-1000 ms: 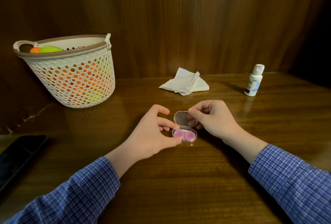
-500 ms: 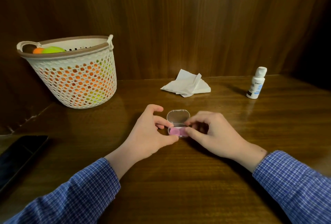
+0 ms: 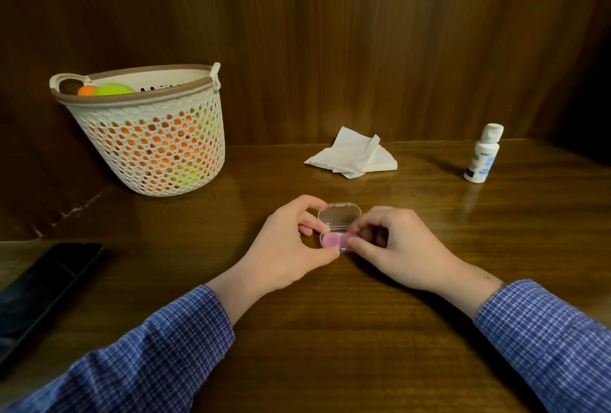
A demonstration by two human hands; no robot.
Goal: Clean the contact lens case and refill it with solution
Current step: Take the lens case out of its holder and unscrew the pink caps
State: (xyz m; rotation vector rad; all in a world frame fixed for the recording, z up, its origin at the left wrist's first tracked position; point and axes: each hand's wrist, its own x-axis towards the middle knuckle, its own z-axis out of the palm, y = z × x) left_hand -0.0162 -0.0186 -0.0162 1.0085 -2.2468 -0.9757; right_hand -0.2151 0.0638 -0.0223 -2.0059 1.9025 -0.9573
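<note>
A small clear contact lens case (image 3: 334, 237) with pink wells sits on the wooden table (image 3: 330, 330) between my hands, its clear lid (image 3: 339, 214) flipped up and open. My left hand (image 3: 291, 247) holds the case's left end between thumb and fingers. My right hand (image 3: 393, 245) pinches the right pink well with thumb and forefinger. A small white solution bottle (image 3: 483, 154) with its cap on stands at the back right. A crumpled white tissue (image 3: 353, 157) lies at the back centre.
A perforated white basket (image 3: 155, 148) holding orange and green items stands at the back left. A dark phone (image 3: 39, 287) lies at the left edge. A wooden wall (image 3: 330, 32) rises right behind the table.
My right hand has let go of the lid, come down and now pinches the case's right well. The lid stands more upright. My left hand stays on the case.
</note>
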